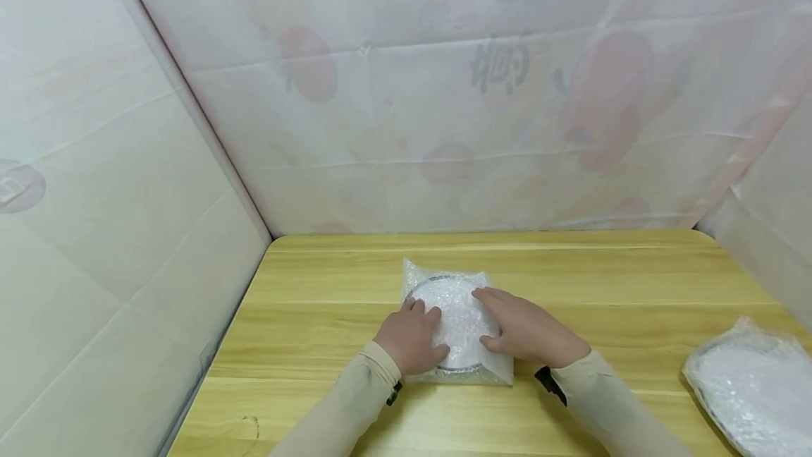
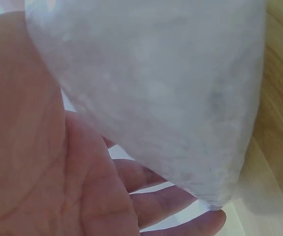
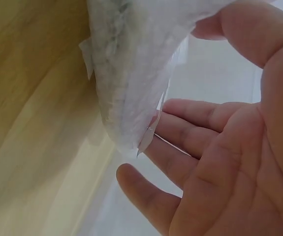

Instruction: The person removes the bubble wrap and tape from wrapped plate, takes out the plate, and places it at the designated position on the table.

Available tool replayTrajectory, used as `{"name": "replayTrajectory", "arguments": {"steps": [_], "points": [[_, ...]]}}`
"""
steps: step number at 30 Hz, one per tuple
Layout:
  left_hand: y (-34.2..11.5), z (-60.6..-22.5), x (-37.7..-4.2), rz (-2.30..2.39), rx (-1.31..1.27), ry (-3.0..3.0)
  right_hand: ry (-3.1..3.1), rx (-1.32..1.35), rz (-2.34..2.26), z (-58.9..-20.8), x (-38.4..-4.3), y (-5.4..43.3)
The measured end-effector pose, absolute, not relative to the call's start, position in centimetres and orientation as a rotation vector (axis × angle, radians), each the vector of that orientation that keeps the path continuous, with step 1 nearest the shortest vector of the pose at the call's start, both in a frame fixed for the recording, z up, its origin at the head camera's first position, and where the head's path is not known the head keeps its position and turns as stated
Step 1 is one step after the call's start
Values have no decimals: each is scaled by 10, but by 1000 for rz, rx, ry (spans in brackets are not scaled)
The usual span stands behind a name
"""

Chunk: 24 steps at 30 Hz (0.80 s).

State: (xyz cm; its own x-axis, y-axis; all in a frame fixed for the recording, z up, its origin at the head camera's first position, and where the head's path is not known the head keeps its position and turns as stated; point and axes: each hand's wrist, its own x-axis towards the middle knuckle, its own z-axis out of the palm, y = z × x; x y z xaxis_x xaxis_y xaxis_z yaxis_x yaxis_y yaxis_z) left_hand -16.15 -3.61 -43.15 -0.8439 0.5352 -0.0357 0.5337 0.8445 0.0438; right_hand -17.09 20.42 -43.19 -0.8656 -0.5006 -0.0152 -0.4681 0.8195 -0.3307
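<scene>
The left hand (image 1: 414,338) and right hand (image 1: 531,328) are touching opposite sides of a bubble-wrapped disc (image 1: 459,316), fingers loosely spread. A second bubble-wrapped bundle (image 1: 755,390) is lying well apart.

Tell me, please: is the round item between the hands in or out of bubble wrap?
The round item is in: its outline shows through the bubble wrap, whose corners extend past it.

Forearms (image 1: 345,400) angled inward; left hand (image 1: 411,339), right hand (image 1: 529,326), fingers (image 3: 153,196) loosely spread (thumbs (image 1: 440,352) turned inward).
</scene>
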Motion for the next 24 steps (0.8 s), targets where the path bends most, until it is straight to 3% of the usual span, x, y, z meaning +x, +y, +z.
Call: {"name": "replayTrajectory", "arguments": {"steps": [24], "points": [[-48, -426, -171, 111, 899, 2825, 2903, -726, -465, -424, -166, 192]]}}
